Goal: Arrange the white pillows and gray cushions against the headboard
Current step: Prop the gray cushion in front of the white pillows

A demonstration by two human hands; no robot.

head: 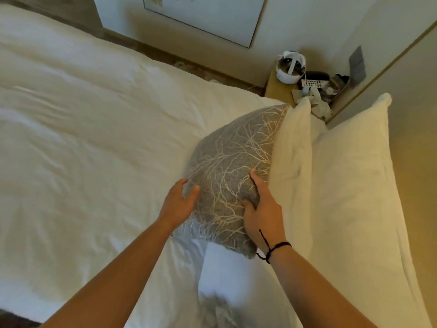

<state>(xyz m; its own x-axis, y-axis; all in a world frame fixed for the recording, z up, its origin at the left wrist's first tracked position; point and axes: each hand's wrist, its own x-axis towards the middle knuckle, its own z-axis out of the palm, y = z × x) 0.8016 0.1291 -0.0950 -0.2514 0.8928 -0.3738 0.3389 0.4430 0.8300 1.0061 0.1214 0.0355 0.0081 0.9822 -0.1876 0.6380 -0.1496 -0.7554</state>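
A gray cushion [233, 169] with a pale branch pattern stands tilted on the bed, leaning on an upright white pillow [293, 166]. A second white pillow [354, 185] stands behind that one, against the beige headboard [416, 138] at the right. My right hand [262, 209] grips the cushion's near right edge, thumb pressed into the fabric. My left hand [179, 201] lies flat on the cushion's near left side, fingers spread. Another white pillow [227, 275] lies below the cushion, between my forearms.
The white duvet [94, 150] covers the bed to the left. A bedside table [281, 91] in the far corner holds a white headset [292, 67], a remote and crumpled tissues. A wall panel [201, 17] stands beyond the bed.
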